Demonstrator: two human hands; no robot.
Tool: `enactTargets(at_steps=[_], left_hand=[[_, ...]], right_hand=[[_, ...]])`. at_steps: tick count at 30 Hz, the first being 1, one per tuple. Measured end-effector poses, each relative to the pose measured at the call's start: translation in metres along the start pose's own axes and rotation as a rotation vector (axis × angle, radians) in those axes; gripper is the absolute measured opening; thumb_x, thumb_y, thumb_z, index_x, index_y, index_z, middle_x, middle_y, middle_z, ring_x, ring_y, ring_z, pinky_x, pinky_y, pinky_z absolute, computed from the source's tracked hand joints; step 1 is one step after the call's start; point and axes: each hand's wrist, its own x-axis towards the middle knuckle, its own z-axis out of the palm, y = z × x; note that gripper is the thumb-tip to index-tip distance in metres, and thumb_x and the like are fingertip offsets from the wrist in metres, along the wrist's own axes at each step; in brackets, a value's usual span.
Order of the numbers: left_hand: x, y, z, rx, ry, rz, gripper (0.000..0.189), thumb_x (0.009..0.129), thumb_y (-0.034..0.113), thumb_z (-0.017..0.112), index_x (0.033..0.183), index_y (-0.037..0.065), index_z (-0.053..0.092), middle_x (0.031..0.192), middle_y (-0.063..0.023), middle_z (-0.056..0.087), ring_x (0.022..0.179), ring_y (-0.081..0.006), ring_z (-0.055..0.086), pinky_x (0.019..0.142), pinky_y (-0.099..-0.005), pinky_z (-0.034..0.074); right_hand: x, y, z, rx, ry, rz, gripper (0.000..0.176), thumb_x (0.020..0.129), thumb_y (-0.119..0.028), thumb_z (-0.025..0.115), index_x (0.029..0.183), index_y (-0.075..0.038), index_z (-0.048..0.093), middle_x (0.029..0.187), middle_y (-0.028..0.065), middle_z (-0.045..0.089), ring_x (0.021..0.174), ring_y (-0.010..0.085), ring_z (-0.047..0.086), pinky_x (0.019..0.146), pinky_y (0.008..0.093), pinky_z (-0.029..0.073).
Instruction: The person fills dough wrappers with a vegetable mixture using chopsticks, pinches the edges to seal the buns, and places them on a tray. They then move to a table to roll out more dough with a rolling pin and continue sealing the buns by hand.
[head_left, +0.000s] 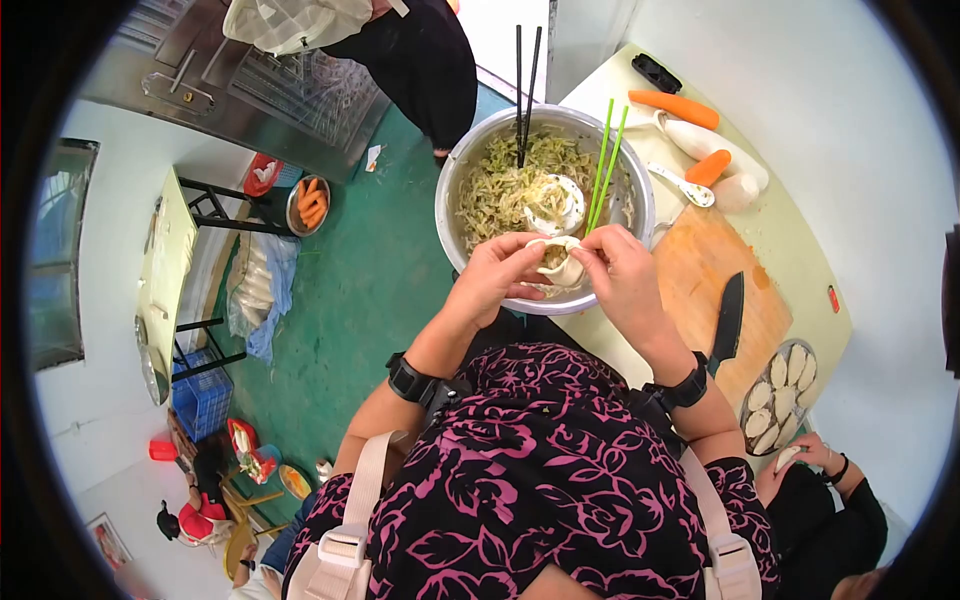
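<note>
Between my two hands is a dumpling (566,270), its pale wrapper folded up around filling that shows at the top. My left hand (500,275) grips its left side with thumb and fingers. At the opposite edge my right hand (622,275) pinches the dough. Both hands are over the near rim of a large metal bowl (447,210). Shredded vegetable filling (500,185) fills much of the bowl. Black chopsticks (523,100), green chopsticks (604,165) and a white dish (572,205) with filling on it are in the bowl.
Right of the bowl, a table holds carrots (680,108), white radishes (715,150), a white spoon (685,187), a cutting board (700,270) and a black knife (728,320). A tray of dumplings (790,375) is near a co-worker's hands (815,452). Another person (420,70) stands beyond the bowl.
</note>
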Motion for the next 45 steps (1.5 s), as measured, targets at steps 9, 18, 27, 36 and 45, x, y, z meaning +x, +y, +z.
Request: enactTargets(at_steps=[9, 18, 27, 36, 45], left_hand=[[-0.001, 0.008, 0.012, 0.491, 0.157, 0.328, 0.019, 0.081, 0.012, 0.055, 0.096, 0.001, 0.06, 0.074, -0.0022, 0.061, 0.063, -0.0064, 0.056, 0.052, -0.0183, 0.047], [0.0, 0.013, 0.013, 0.928, 0.058, 0.685, 0.013, 0.079, 0.008, 0.057, 0.088, 0.001, 0.062, 0.071, -0.0099, 0.061, 0.062, -0.0077, 0.057, 0.055, -0.0218, 0.045], [-0.001, 0.007, 0.005, 0.585, -0.054, 0.457, 0.037, 0.083, 0.011, 0.051, 0.117, 0.0, 0.04, 0.096, -0.0084, 0.059, 0.078, -0.012, 0.058, 0.067, -0.0215, 0.046], [0.018, -0.021, 0.013, 0.026, -0.219, 0.4, 0.043, 0.087, 0.011, 0.045, 0.127, 0.006, 0.032, 0.118, -0.0082, 0.042, 0.104, -0.0144, 0.047, 0.083, -0.0297, 0.046], [0.015, -0.004, 0.019, 0.354, -0.021, 0.396, 0.029, 0.088, 0.012, 0.042, 0.116, 0.004, 0.046, 0.091, -0.0038, 0.056, 0.073, -0.0078, 0.056, 0.062, -0.0242, 0.053]], right_hand=[[0.003, -0.017, -0.004, 0.07, -0.074, 0.03, 0.017, 0.069, -0.002, 0.059, 0.085, -0.001, 0.054, 0.068, 0.0091, 0.052, 0.063, 0.0242, 0.053, 0.057, 0.0326, 0.042], [0.006, -0.016, -0.008, -0.063, -0.14, -0.092, 0.019, 0.07, -0.004, 0.059, 0.088, -0.002, 0.056, 0.071, 0.0103, 0.05, 0.069, 0.0262, 0.052, 0.061, 0.0345, 0.042], [0.005, -0.005, -0.003, -0.035, -0.015, -0.127, 0.01, 0.069, -0.004, 0.061, 0.074, -0.001, 0.053, 0.072, 0.0098, 0.052, 0.068, 0.0263, 0.053, 0.057, 0.0322, 0.043], [0.007, -0.006, -0.004, 0.354, 0.098, 0.315, 0.008, 0.073, -0.004, 0.062, 0.075, 0.001, 0.056, 0.066, 0.0086, 0.054, 0.057, 0.0131, 0.053, 0.052, 0.0242, 0.042], [0.01, -0.01, -0.01, 0.018, 0.014, 0.042, 0.006, 0.071, -0.005, 0.061, 0.075, -0.002, 0.057, 0.069, 0.0095, 0.054, 0.061, 0.0217, 0.056, 0.054, 0.0293, 0.044]])
